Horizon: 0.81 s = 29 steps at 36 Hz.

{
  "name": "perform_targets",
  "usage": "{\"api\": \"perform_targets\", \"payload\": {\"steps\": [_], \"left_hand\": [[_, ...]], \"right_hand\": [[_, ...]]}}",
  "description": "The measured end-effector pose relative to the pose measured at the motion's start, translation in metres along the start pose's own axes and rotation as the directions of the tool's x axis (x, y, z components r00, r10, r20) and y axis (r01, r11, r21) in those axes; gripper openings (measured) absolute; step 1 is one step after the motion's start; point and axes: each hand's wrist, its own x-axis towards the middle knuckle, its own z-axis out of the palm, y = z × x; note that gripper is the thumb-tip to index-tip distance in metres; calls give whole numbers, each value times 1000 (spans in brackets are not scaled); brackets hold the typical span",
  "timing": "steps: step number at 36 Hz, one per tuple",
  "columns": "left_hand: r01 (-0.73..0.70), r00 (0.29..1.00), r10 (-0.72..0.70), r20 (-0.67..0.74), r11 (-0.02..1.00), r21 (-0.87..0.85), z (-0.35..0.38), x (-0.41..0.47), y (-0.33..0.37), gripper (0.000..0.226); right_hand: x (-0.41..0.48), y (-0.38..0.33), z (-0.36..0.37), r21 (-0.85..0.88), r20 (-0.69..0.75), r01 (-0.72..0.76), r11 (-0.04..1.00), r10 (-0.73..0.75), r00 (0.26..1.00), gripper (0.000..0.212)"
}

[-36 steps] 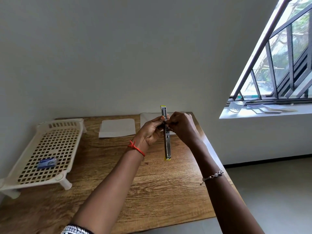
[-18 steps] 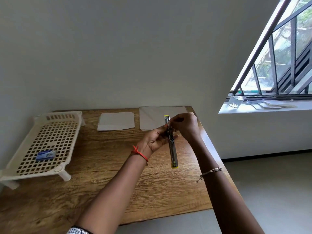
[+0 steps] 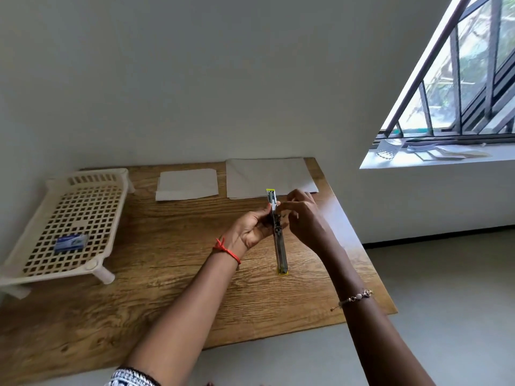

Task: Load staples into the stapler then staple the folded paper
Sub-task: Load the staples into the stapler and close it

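The stapler, swung fully open into one long metal strip with yellow ends, hangs above the wooden table. My left hand grips it at its middle hinge. My right hand pinches at the upper half from the right, fingertips closed on the channel; whether staples are between them is too small to tell. A folded white paper lies at the back of the table. A larger white sheet lies to its right. A small blue staple box rests in the rack.
A cream plastic lattice rack on short legs stands at the table's left side. The table's right edge runs beside grey floor. A window sill with papers is at the far right.
The stapler and both hands have shifted slightly between frames, mostly with the camera's own motion. The grip on the open stapler looks unchanged.
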Motion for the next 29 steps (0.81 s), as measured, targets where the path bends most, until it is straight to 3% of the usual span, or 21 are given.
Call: {"api": "perform_targets", "payload": {"steps": [10, 15, 17, 21, 29], "left_hand": [[-8, 1000, 9, -12, 1000, 25, 1, -2, -9, 28], [-10, 999, 10, -34, 1000, 7, -1, -1, -11, 32], [-6, 1000, 5, -25, 1000, -28, -3, 1, -11, 46], [-1, 1000, 0, -10, 999, -37, -5, 1, -10, 43], [15, 1000, -15, -12, 1000, 25, -4, 2, -15, 25]], "right_hand": [[-7, 4, 3, 22, 16, -64, 998, 63, 998, 47], [-9, 6, 5, 299, -41, -109, 948, 126, 991, 40], [-12, 7, 5, 466, -3, -170, 868, 194, 981, 36], [-21, 13, 7, 771, 205, -309, 557, 243, 948, 44], [-25, 16, 25, 874, 161, -305, 377, 367, 916, 38]]}}
